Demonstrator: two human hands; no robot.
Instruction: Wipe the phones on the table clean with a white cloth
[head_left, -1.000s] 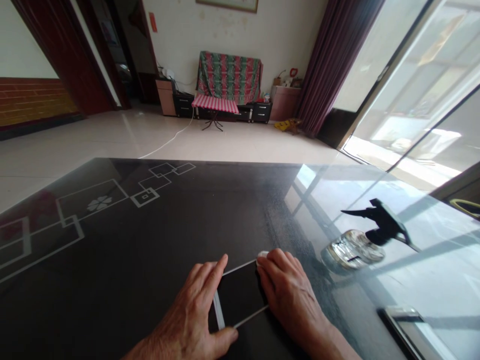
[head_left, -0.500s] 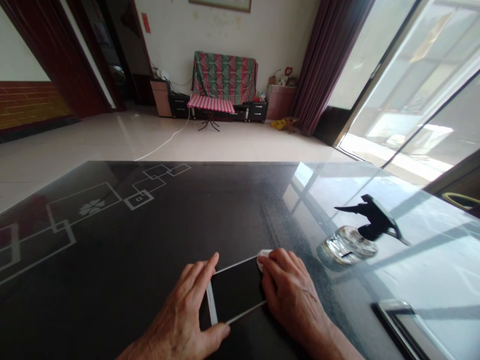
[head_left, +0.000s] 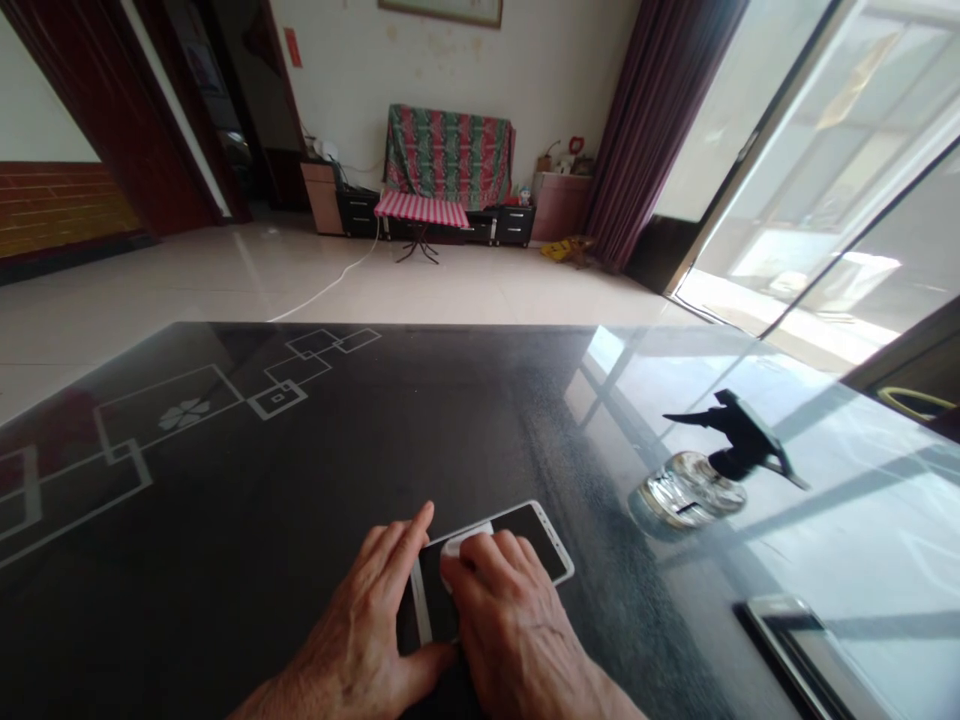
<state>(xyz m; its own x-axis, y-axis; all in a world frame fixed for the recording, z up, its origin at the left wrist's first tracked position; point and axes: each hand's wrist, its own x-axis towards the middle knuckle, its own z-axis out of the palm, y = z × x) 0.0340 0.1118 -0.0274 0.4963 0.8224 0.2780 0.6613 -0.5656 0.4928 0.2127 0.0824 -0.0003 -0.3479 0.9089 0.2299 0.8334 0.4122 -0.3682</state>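
A white-framed smartphone [head_left: 534, 532] lies face up on the black glossy table [head_left: 315, 470], its dark screen showing beyond my knuckles. My left hand [head_left: 367, 605] grips its left end, thumb on the near edge and fingers along the far edge. Pinched under the bent fingers of my right hand [head_left: 506, 605] is a small white wipe [head_left: 459, 545], pressed onto the left part of the screen. My right hand hides the near middle of the phone and most of the wipe.
To the right stands a clear spray bottle [head_left: 690, 488] with a black trigger head. Another smartphone [head_left: 814, 650] lies near the lower right. Across the floor, a small table with a striped pink cloth [head_left: 422, 208] stands before a covered cabinet.
My right hand has slid left with the wipe, from the phone's right end to near my left hand. The right end now shows. My left hand stays in place.
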